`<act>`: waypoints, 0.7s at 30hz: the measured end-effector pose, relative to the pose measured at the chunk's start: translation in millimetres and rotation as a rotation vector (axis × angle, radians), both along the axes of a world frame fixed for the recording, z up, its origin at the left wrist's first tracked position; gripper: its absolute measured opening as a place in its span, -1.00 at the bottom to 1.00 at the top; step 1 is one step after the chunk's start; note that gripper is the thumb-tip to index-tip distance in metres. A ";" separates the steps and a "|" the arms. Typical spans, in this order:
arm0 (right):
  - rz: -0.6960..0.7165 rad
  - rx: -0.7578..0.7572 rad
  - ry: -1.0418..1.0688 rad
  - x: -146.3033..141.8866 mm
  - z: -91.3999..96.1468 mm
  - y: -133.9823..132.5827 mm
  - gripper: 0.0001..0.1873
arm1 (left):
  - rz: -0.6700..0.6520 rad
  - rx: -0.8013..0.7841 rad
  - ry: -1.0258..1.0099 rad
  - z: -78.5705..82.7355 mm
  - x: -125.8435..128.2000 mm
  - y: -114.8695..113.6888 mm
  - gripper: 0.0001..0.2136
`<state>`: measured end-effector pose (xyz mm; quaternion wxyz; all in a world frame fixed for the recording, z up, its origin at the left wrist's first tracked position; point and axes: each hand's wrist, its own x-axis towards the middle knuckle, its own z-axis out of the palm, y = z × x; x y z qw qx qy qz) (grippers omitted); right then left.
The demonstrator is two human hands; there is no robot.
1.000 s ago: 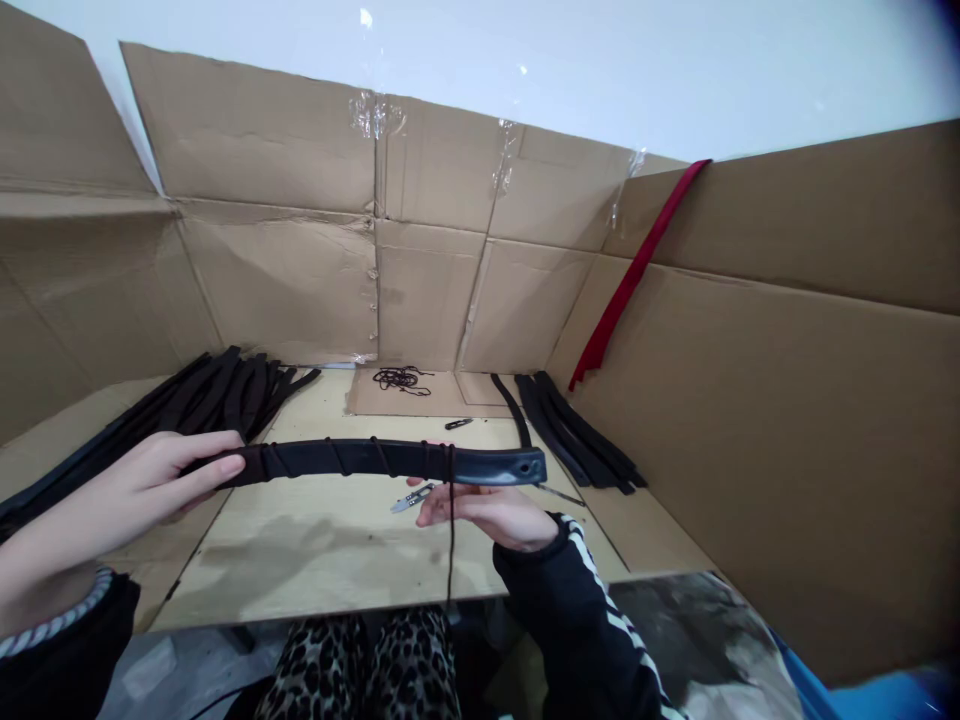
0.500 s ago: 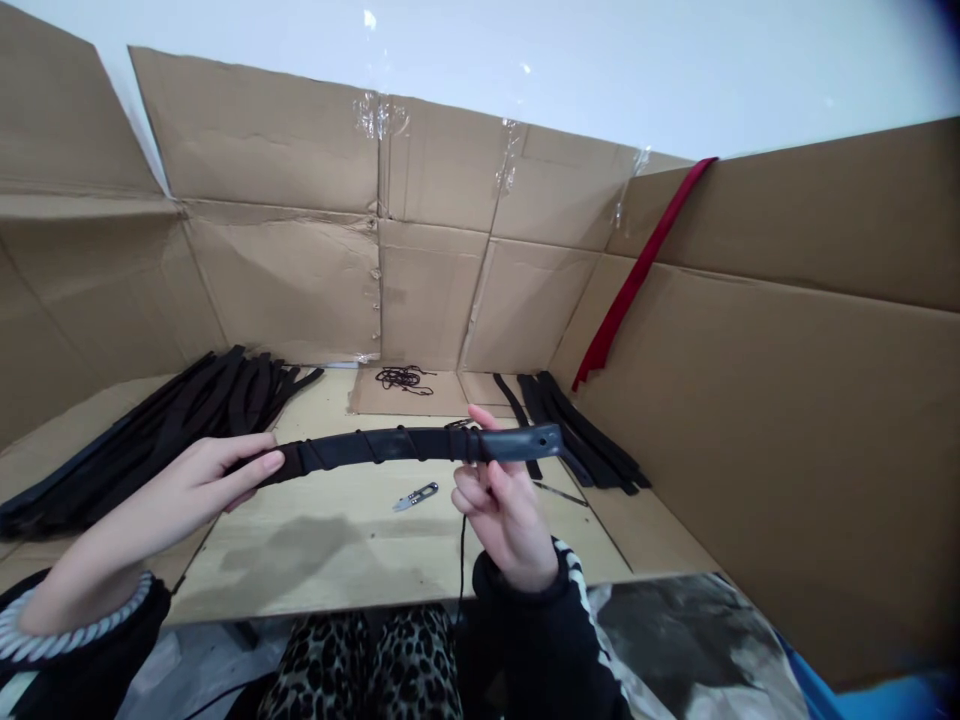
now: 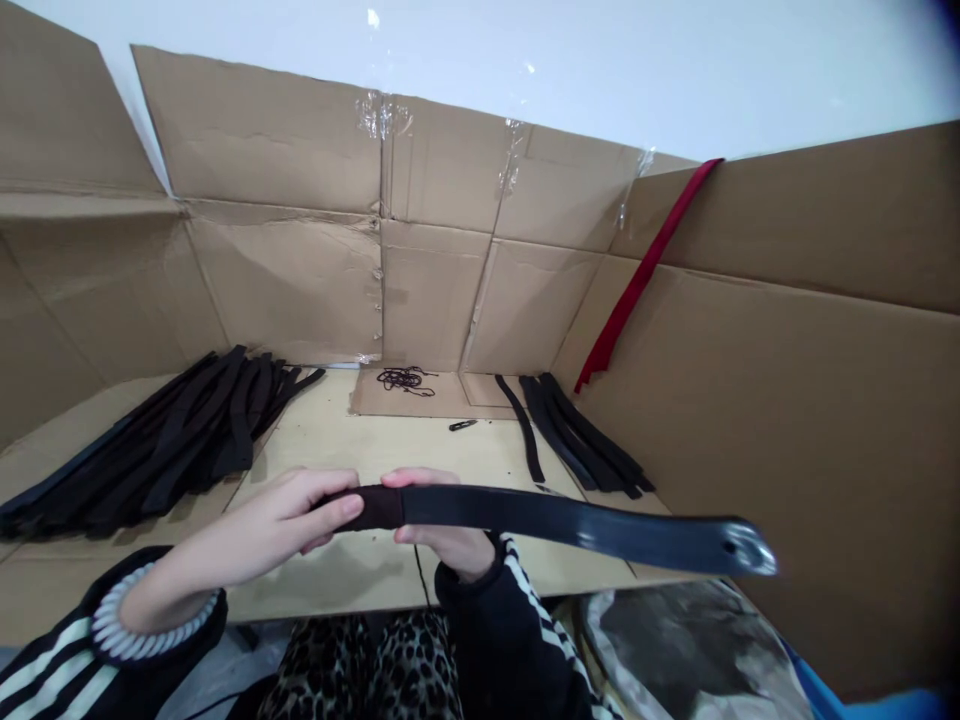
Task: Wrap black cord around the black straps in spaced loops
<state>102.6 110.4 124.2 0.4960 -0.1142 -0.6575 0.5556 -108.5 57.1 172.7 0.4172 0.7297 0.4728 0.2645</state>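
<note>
Across the front of my view runs a long, glossy black curved strip (image 3: 570, 518), with a hole near its rounded right end. A dark brown wrapped band (image 3: 381, 507) covers its left part. My left hand (image 3: 319, 510) is closed around that wrapped part, thumb in front. Right beside it, my right hand (image 3: 450, 540) grips the strip from behind where the band meets the bare black; most of its fingers are hidden. From below my right hand a thin black cord (image 3: 421, 575) hangs over the table edge.
Many dark strips (image 3: 187, 430) lie piled at left. Several black strips (image 3: 577, 435) lie at right. A tangled dark cord (image 3: 405, 380) and a small black tool (image 3: 463, 425) sit toward the back. Cardboard walls (image 3: 285, 280) enclose the table; a red strip (image 3: 645, 275) hangs at right.
The strip has slid right and lower, its bare black end reaching farther out. My right hand has moved left beside my left hand. Spiral cord turns no longer show; the snips are hidden.
</note>
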 end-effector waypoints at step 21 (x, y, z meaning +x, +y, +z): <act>0.033 -0.253 0.114 7.7 -0.4 -12.9 -0.59 | 0.076 -0.370 -0.898 -35.8 69.3 -16.7 -0.67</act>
